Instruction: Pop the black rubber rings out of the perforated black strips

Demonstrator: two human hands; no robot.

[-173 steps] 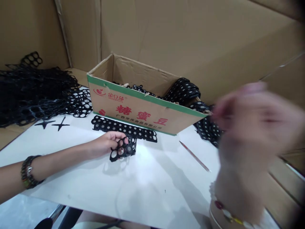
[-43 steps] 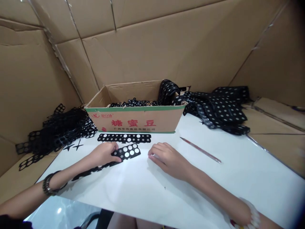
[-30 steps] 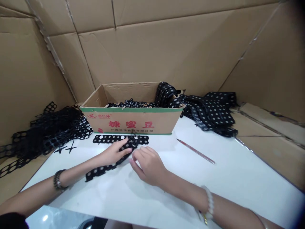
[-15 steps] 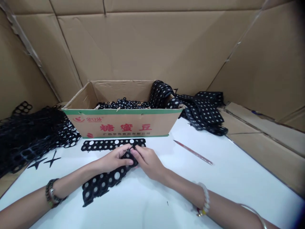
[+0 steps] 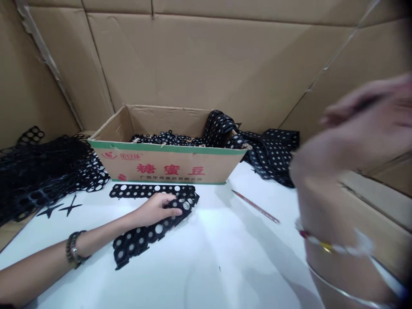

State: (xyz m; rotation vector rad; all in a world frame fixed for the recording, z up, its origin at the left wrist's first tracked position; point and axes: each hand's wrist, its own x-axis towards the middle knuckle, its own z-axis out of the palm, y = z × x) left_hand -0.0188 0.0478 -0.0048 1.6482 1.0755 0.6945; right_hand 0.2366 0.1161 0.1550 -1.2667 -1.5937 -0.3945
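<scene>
My left hand (image 5: 161, 209) is closed on a black rubber strip (image 5: 138, 242), its thumb on top and its other fingers partly hidden. The strip lies slantwise on the white table, dotted with rows of pale round spots and a few larger white holes. Just behind it, a second dotted black strip (image 5: 135, 191) lies flat along the front of the cardboard box (image 5: 167, 167). My right hand (image 5: 363, 116) is raised close to the camera at the right, away from the strips. Motion smears its fingers, so I cannot tell whether it holds anything.
Many small black rings (image 5: 167, 138) lie inside the box. More dotted strips (image 5: 270, 150) hang over its right edge. Black ring-shaped netting (image 5: 48, 171) is heaped at left, near two star-shaped scraps (image 5: 70, 207). A thin pencil-like stick (image 5: 255, 207) lies right.
My right hand has let go of the strip's upper end and swung up and right towards the camera. My left hand keeps hold of the strip. The view has shifted slightly.
</scene>
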